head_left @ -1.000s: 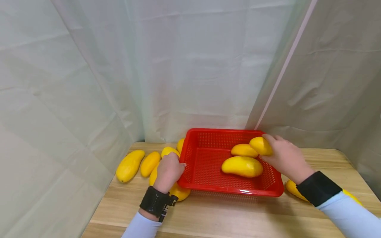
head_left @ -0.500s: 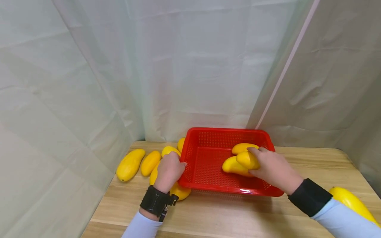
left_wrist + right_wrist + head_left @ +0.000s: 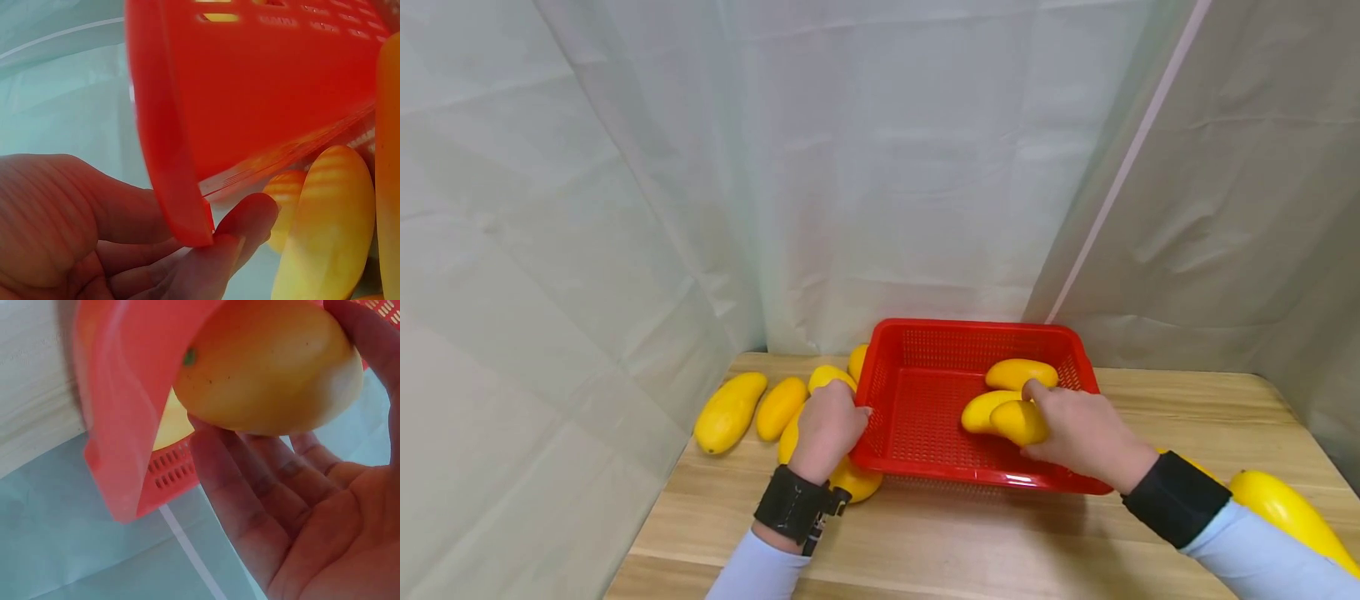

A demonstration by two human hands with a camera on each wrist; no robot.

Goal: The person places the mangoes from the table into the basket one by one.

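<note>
The held mango [image 3: 1018, 422] sits lower centre of the frame, inside the red basket [image 3: 925, 479], long axis running left-right; the right hand [image 3: 1086, 433] cups it from the right; the left hand [image 3: 823, 429] grips the basket's left rim.

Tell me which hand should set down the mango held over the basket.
Right. The right hand already grips the mango inside the red basket, just above another mango. The left hand holds the basket's left rim.
</note>
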